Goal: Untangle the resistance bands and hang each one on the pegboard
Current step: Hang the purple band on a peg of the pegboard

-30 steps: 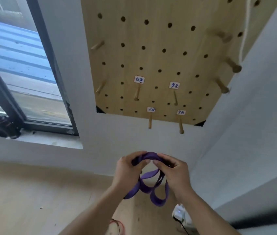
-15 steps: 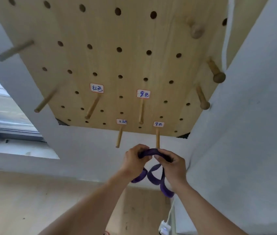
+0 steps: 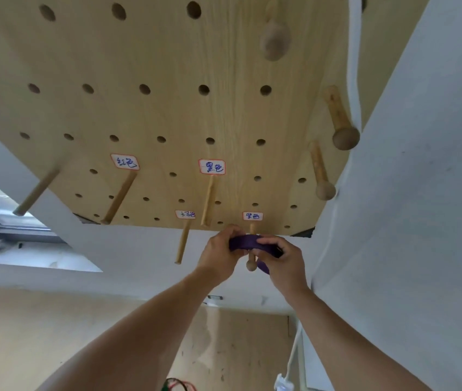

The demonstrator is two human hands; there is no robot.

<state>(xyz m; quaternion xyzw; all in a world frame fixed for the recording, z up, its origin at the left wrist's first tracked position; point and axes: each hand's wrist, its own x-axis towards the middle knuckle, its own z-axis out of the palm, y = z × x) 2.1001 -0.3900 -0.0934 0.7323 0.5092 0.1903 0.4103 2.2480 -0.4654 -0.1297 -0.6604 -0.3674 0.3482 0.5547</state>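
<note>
A purple resistance band (image 3: 245, 241) lies across the lowest right wooden peg (image 3: 251, 261) of the pegboard (image 3: 167, 114), under a small handwritten label (image 3: 252, 216). My left hand (image 3: 218, 256) pinches the band's left side and my right hand (image 3: 285, 262) pinches its right side. The peg's knob end sticks out below the band, between my hands. A short length of the band shows below my right thumb; the rest is hidden behind my hands.
Three more labelled pegs (image 3: 182, 245) stand left and above, all bare. Knobbed pegs (image 3: 340, 119) line the board's right edge beside a white cord (image 3: 355, 80). A wall closes in on the right. A window (image 3: 4, 215) is at left, red and green cords (image 3: 177, 385) on the floor.
My head and hands have moved closer to the board and upward. The band's top loop, held below the peg before, now sits over the lowest right peg.
</note>
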